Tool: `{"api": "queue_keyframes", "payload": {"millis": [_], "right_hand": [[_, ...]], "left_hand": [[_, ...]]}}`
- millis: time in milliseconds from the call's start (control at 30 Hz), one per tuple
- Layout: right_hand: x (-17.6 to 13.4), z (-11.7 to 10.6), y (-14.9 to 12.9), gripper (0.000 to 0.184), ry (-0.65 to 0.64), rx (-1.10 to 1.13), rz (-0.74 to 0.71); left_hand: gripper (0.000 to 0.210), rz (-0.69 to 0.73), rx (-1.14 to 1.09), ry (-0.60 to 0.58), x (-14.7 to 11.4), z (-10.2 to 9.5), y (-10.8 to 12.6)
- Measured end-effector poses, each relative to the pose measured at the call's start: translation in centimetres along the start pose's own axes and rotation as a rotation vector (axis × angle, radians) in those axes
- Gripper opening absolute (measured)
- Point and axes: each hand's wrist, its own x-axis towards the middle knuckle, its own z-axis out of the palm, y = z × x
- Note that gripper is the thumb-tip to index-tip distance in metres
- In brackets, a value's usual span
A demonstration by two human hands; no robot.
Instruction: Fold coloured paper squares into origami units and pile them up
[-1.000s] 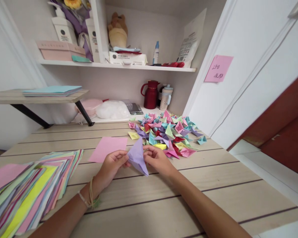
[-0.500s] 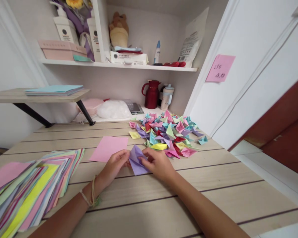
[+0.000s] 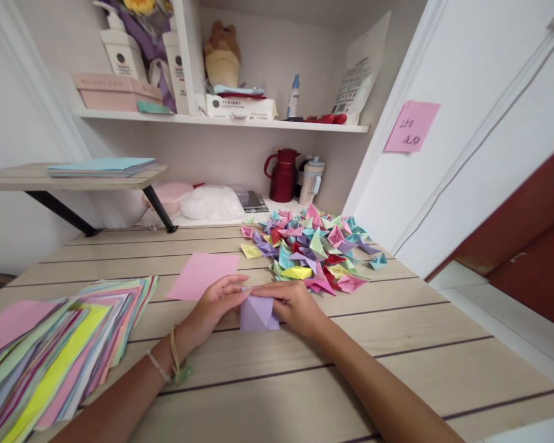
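A purple sheet of origami paper (image 3: pixel 258 314), partly folded with slanting creases, is held between both hands above the wooden table. My left hand (image 3: pixel 221 299) pinches its upper left corner between thumb and fingers. From the other side, my right hand (image 3: pixel 292 301) grips the top and right edge, its fingers laid along the upper fold. Part of the paper is hidden behind the fingers. A flat pink sheet (image 3: pixel 205 275) lies just beyond my left hand. Behind my right hand spreads a heap of folded paper boats (image 3: pixel 311 243) in many colours.
At the left lies a fanned stack of coloured paper (image 3: pixel 64 351). A small raised shelf (image 3: pixel 9 177) with black legs holds blue sheets (image 3: pixel 101 166). A red jug (image 3: pixel 282 175) and a pale cup (image 3: pixel 311 181) stand behind the heap. A pink note (image 3: pixel 412 127) hangs on the right wall.
The purple paper has turned so that a flatter folded face shows. Both hands have closed in along its top edge, and my right fingers now stretch across toward the left hand.
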Motion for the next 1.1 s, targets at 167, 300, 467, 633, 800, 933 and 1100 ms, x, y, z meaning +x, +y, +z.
{"api": "queue_keyframes", "payload": {"millis": [167,300,467,633,800,933,1100], "right_hand": [[-0.1,0.0,0.6,0.028,-0.104,0.299,0.321],[0.0,0.1,0.7,0.025,-0.066,0.398,0.41],[0.5,0.2,1.2,0.025,0.215,0.369,0.393],[0.6,0.2,1.1,0.023,0.27,0.283,0.307],[0.4,0.5,1.1,0.022,0.277,0.356,0.321],[0.4,0.7,1.2,0.02,0.312,0.379,0.31],[0.5,0.5,1.0,0.018,0.284,0.282,0.308]], "left_hand": [[0.046,0.053,-0.023,0.113,0.2,-0.3,-0.3],[0.036,0.128,-0.062,0.137,0.3,-0.4,-0.4],[0.028,0.127,-0.045,0.034,0.0,0.1,-0.1],[0.022,0.129,0.065,0.084,0.0,0.4,-0.1],[0.018,0.156,0.107,0.07,0.1,0.4,-0.2],[0.028,0.149,0.054,0.05,-0.1,0.4,0.0],[0.032,0.207,-0.011,-0.022,-0.1,0.3,-0.4]]}}
